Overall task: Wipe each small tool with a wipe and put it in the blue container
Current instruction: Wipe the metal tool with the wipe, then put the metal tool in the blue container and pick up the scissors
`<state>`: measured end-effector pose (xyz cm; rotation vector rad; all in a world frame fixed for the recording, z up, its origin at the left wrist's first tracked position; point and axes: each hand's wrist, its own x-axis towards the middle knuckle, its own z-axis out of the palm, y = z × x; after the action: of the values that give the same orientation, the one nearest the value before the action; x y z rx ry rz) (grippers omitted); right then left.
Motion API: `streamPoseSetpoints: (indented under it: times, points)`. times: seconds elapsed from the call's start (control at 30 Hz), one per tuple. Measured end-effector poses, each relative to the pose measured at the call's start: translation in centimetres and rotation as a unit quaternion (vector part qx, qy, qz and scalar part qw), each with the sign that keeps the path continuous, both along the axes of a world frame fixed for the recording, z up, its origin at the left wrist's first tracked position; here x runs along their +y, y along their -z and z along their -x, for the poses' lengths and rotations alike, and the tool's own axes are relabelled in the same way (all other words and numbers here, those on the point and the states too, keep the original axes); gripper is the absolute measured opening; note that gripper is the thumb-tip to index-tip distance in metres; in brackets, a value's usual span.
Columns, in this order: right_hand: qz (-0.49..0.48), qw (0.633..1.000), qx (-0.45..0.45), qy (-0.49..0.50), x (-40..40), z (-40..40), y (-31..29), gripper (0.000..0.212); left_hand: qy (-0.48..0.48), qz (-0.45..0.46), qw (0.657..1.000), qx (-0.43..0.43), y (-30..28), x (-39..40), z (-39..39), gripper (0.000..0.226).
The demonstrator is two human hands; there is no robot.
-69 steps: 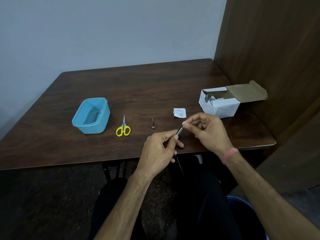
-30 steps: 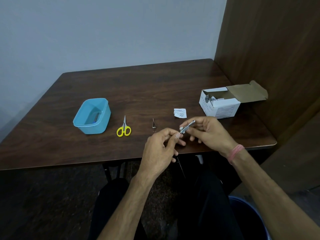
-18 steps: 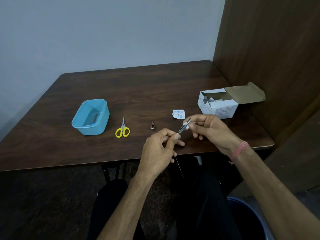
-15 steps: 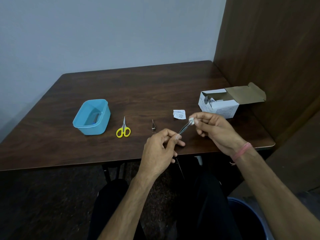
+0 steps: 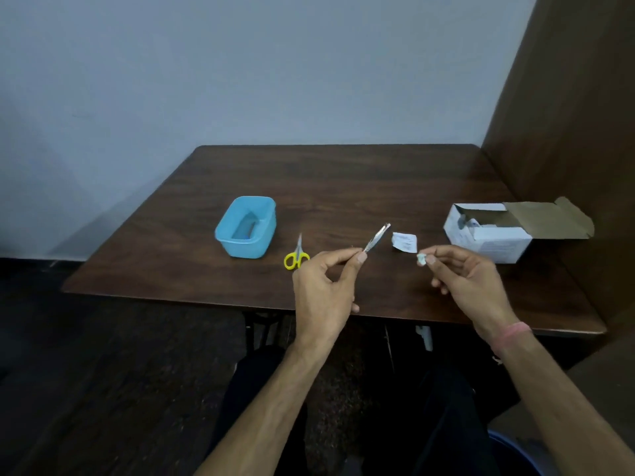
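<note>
Both hands have drawn apart since half a second ago, when the wipe was pressed against the tip of the metal tool. Now the left hand (image 5: pixel 323 286) pinches the lower end of the metal tool (image 5: pixel 377 238) between thumb and forefinger, its shaft slanting up and to the right above the bench (image 5: pixel 343 180). Well apart from it, the right hand (image 5: pixel 470 280) pinches the small crumpled wipe (image 5: pixel 421 259) at its fingertips. On the bench stand the blue container (image 5: pixel 246 227) and, just beside it, yellow-handled scissors (image 5: pixel 297 254). A torn sachet (image 5: pixel 404 242) lies between the hands, and an open white box (image 5: pixel 491 231) sits to the right.
</note>
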<state>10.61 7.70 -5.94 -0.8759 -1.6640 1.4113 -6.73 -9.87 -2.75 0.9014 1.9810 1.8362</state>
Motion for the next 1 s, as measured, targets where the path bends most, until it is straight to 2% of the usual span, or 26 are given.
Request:
streamPoseSetpoints:
  times: [0.13,0.2,0.3,0.6,0.8,0.9,1.0]
  points:
    - [0.004,1.000,0.009,-0.003,-0.3,1.6,-0.3,0.016,-0.111,0.026,0.987,0.115,-2.6,-2.8,5.8,0.003]
    - [0.016,0.999,0.024,-0.013,-0.8,2.7,-0.5,0.017,-0.188,0.051,0.965,0.178,-3.7,-4.0,8.9,0.006]
    - [0.017,0.999,0.019,-0.046,-2.0,5.0,-0.6,0.016,-0.258,0.093,0.936,0.221,-5.0,-5.5,13.0,0.004]
    - [-0.046,0.999,-0.023,-0.016,-4.8,7.1,0.0,0.013,-0.202,0.269,0.896,0.290,-6.6,-4.8,18.3,0.007]
    - [-0.049,0.999,-0.017,-0.013,-4.8,6.7,-0.2,0.015,-0.165,0.329,0.883,0.292,-6.7,-3.0,18.3,0.011]
    - [-0.048,0.999,-0.015,-0.011,-4.8,6.6,-0.1,0.016,-0.176,0.355,0.865,0.308,-6.7,-2.3,18.1,0.006]
    - [-0.054,0.998,-0.013,-0.009,-5.1,6.6,-0.3,0.017,-0.182,0.364,0.865,0.294,-6.6,-2.2,17.9,0.008]
